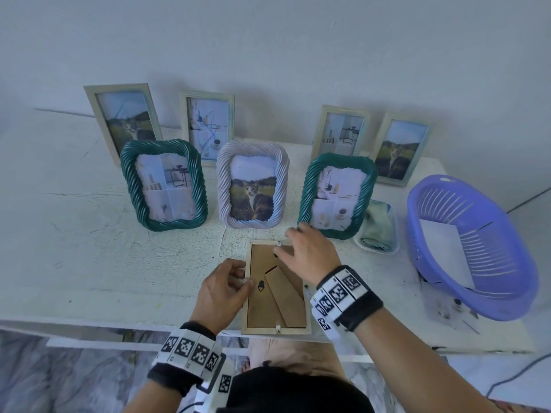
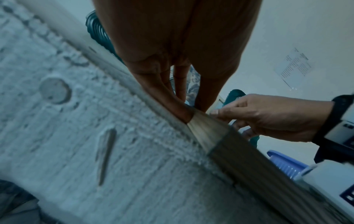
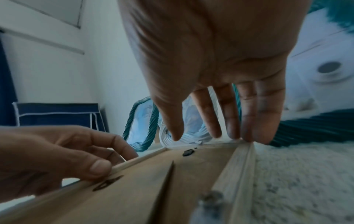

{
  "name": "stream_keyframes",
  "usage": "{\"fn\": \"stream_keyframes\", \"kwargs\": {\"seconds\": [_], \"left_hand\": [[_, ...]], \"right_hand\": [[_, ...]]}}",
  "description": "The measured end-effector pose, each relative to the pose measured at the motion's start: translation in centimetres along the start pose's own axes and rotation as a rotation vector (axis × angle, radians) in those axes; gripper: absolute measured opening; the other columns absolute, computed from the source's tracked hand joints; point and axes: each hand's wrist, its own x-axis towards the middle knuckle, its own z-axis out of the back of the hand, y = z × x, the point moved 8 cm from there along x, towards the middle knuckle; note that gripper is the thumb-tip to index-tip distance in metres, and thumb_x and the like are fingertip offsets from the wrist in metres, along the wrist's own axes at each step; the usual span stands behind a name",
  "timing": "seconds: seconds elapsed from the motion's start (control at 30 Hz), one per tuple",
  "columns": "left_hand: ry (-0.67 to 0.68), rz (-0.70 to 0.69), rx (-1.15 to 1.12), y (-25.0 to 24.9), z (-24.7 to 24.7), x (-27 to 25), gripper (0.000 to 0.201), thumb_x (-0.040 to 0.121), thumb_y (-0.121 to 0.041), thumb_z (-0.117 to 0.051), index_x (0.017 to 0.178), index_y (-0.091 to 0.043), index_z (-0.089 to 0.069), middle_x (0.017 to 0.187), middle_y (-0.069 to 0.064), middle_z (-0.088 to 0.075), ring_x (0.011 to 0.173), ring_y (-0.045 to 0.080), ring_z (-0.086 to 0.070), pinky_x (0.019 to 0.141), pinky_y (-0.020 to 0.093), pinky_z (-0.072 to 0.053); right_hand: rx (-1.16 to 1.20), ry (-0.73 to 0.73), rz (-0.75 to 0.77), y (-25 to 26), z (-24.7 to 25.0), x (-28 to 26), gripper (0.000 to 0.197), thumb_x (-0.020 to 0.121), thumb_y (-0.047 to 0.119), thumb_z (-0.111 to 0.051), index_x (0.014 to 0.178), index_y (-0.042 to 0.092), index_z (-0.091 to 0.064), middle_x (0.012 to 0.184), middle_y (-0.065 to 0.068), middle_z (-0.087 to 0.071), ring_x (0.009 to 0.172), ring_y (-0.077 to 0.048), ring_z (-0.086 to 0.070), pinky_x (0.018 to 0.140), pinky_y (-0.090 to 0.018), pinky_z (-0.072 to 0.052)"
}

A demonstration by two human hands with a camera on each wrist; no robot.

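A light wooden photo frame (image 1: 259,311) lies face down near the front edge of the white table (image 1: 119,257). Its brown back board and folded easel stand (image 1: 283,293) face up. My left hand (image 1: 243,275) holds the frame's left rail, with the thumb (image 3: 99,166) on top and the fingers curled against the outer side. My right hand (image 1: 286,242) reaches over the far right corner with straight, spread fingers. Its fingertips (image 3: 247,136) touch the far rail. In the left wrist view the frame's rail (image 2: 206,131) runs between both hands.
Several photo frames stand behind: two green twisted ones (image 1: 164,186) (image 1: 337,195), a lilac one (image 1: 252,186) and plain ones by the wall. A purple basket (image 1: 471,248) holding a white sheet sits right, beside a small tray with cloth (image 1: 377,228).
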Motion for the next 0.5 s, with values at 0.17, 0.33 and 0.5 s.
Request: {"fn": "stream_keyframes", "kwargs": {"seconds": [0.17, 0.33, 0.5], "left_hand": [[0.002, -0.002, -0.009, 0.2, -0.1, 0.0, 0.029, 0.08, -0.022, -0.077, 0.104, -0.021, -0.061, 0.087, -0.009, -0.062, 0.073, 0.005, -0.061, 0.064, 0.033, -0.057], [0.025, -0.01, -0.005, 0.2, -0.1, 0.2, 0.027, 0.08, -0.022, -0.076, 0.102, -0.023, -0.061, 0.087, -0.011, -0.062, 0.074, 0.006, -0.062, 0.065, 0.03, -0.056], [0.048, 0.004, -0.011, 0.3, -0.1, 0.4, 0.027, 0.08, -0.023, -0.076, 0.102, -0.023, -0.061, 0.087, -0.01, -0.062, 0.067, 0.006, -0.062, 0.061, 0.031, -0.057]], "right_hand": [[-0.068, 0.032, 0.013, 0.6, -0.6, 1.1, 0.036, 0.093, 0.043, -0.054, 0.1, 0.009, -0.062, 0.103, -0.005, -0.054, 0.094, -0.024, -0.054, 0.064, -0.03, -0.04], [-0.005, 0.028, 0.069, 0.0, -0.4, 1.6, 0.014, 0.093, 0.017, -0.058, 0.086, 0.007, -0.065, 0.091, -0.005, -0.058, 0.08, -0.023, -0.061, 0.065, -0.033, -0.05], [-0.053, 0.022, 0.053, -0.2, -0.5, 1.8, 0.012, 0.091, 0.012, -0.061, 0.08, 0.007, -0.061, 0.08, -0.003, -0.055, 0.075, -0.022, -0.06, 0.061, -0.034, -0.048]]}}
